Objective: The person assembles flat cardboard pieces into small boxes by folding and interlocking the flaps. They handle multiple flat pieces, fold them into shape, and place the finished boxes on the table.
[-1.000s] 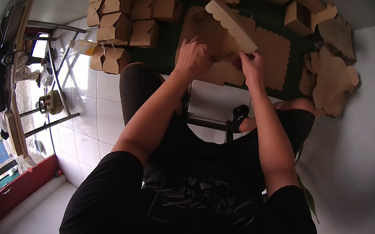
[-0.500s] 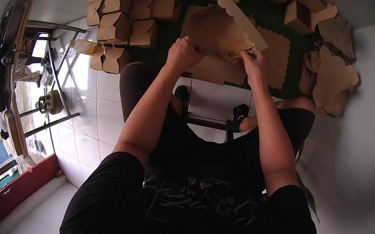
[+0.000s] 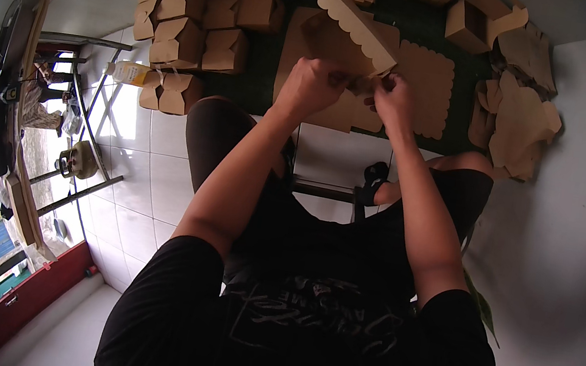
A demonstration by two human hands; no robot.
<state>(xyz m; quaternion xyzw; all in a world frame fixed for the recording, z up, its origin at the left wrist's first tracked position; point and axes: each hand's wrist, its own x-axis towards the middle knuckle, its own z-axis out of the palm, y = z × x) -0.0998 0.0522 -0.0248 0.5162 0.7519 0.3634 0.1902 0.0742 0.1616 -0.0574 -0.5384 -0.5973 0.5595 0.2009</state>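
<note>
Both of my hands hold a brown cardboard box blank (image 3: 346, 38) with a scalloped edge, partly folded up, above my knees. My left hand (image 3: 312, 86) grips its lower left side. My right hand (image 3: 392, 100) pinches its lower right corner. Under the raised piece lie flat scalloped blanks (image 3: 424, 89) on a dark green mat (image 3: 247, 87).
Several folded brown boxes (image 3: 197, 14) are stacked at the far left and along the far side. Loose cardboard pieces (image 3: 518, 119) lie at the right on the white floor. A small yellow bottle (image 3: 130, 71) stands by the left boxes. Metal table legs (image 3: 81, 119) and clutter are at left.
My hands have drawn closer together on the box blank, and its scalloped flap has been folded up and turned more upright.
</note>
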